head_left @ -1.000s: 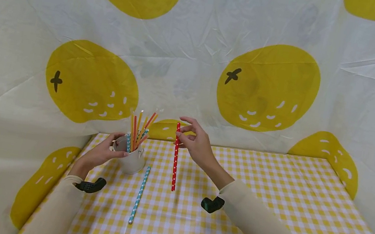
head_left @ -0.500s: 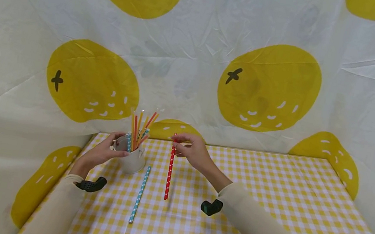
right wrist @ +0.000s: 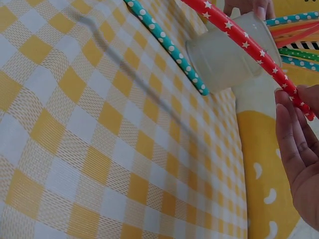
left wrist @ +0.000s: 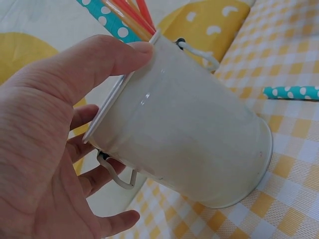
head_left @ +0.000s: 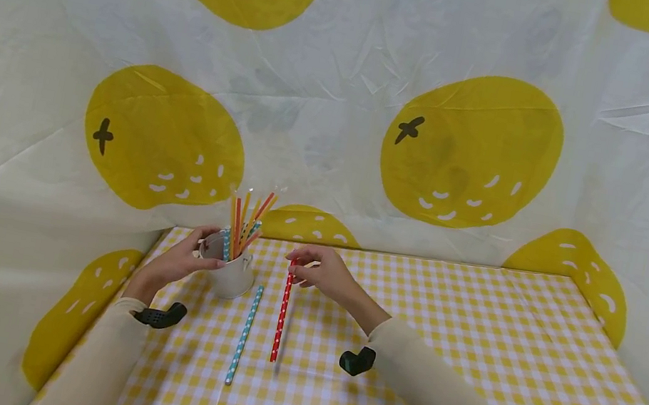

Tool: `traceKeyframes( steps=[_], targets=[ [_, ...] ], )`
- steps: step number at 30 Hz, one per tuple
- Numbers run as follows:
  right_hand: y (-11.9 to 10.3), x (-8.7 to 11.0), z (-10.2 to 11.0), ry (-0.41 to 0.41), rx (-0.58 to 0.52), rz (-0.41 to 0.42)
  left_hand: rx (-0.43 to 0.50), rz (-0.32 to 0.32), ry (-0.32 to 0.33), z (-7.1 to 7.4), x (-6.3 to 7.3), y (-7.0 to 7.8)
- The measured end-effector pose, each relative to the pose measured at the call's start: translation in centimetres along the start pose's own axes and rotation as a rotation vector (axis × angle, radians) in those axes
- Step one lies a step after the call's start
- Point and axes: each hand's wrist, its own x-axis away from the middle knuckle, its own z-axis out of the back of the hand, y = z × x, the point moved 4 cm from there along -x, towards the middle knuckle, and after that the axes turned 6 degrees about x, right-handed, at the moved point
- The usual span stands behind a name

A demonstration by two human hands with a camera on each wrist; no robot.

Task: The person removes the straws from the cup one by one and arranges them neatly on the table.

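My left hand (head_left: 178, 264) grips the rim of a white metal bucket (left wrist: 184, 124), thumb on the near side and fingers round the back. Several straws (head_left: 242, 228), orange, red and teal dotted, stand in the bucket and lean out over its rim. Between thumb and fingers of my right hand (head_left: 322, 271) the top end of a red straw with white stars (right wrist: 244, 45) is pinched. It hangs nearly upright over the cloth, its shadow beside it. A teal straw with white dots (head_left: 244, 335) lies on the table between the bucket and the red straw.
A yellow and white checked cloth (head_left: 436, 345) covers the table. Behind and at the left hangs a pale curtain (head_left: 322, 144) printed with yellow fruit, close to the table's back edge. The bucket has small side handles (left wrist: 117, 172).
My right hand has come down and a little to the left with the red straw, bringing it closer to the teal one. The left hand stays on the bucket.
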Motion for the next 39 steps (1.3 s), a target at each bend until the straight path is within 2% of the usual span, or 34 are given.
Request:
traceKeyframes(
  steps=[8, 11, 17, 20, 22, 27, 29, 36, 39],
  targets=[
    [1.1, -0.4, -1.6, -0.076, 0.033, -0.054, -0.004, 0.006, -0.005, 0.1, 0.1, 0.1],
    [1.4, -0.5, -2.2, -0.092, 0.060, -0.075, 0.010, 0.024, 0.003, 0.1, 0.2, 0.0],
    [2.7, -0.9, -3.6, -0.121, 0.110, -0.133, 0.002, 0.018, 0.000, 0.1, 0.3, 0.2],
    [3.2, -1.0, -4.3, -0.140, 0.127, -0.135, 0.003, 0.017, 0.004, 0.1, 0.3, 0.2],
    [3.3, -1.0, -4.6, -0.143, 0.176, -0.119, 0.000, 0.012, 0.004, 0.1, 0.4, 0.2],
    [3.2, -1.0, -5.1, -0.137, 0.408, -0.064, 0.001, 0.010, 0.003, 0.0, 0.4, 0.4],
    [3.1, -1.0, -5.3, -0.137, 0.462, -0.055, 0.002, 0.010, 0.003, 0.1, 0.3, 0.4],
    [3.4, -1.1, -6.0, -0.165, 0.377, -0.093, 0.006, 0.009, -0.001, 0.1, 0.2, 0.1],
    [3.5, -1.2, -6.3, -0.176, 0.380, -0.086, 0.014, 0.013, 0.002, 0.0, 0.2, 0.1]
  ],
)
